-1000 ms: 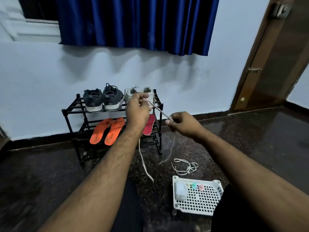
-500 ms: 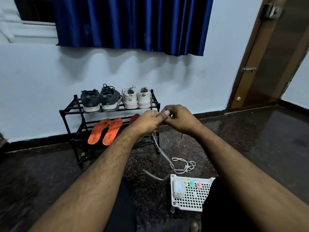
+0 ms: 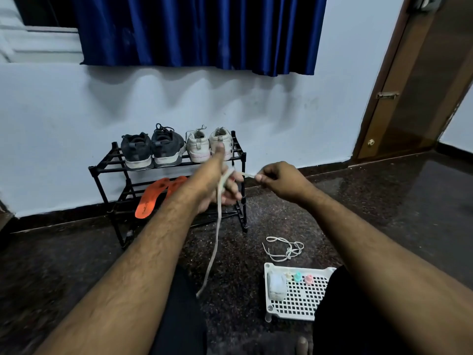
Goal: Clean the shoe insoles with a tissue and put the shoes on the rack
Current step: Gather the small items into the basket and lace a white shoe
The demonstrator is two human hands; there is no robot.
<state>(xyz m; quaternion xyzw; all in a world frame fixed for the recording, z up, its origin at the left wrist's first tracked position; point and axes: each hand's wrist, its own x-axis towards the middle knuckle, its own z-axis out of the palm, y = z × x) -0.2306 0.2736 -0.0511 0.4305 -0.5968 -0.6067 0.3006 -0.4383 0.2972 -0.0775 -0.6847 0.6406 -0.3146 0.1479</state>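
The hands, joined half a second ago, are now drawn apart, a white shoelace (image 3: 217, 226) stretched between them. Its end is pinched in the right hand (image 3: 279, 179); the left hand (image 3: 220, 185), fingers spread, has it looped across. Both shoe pairs (image 3: 176, 147) are seen on the rack (image 3: 102, 170), orange insoles (image 3: 158, 193) below — lacing, seemingly, remains.

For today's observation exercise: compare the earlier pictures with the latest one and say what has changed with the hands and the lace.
The hands, together half a second ago, have drawn apart. The left hand now has the shoelace looped over its spread fingers; the right hand still pinches its end. The spare lace, white tray, shoes and orange insoles on the rack stayed put.
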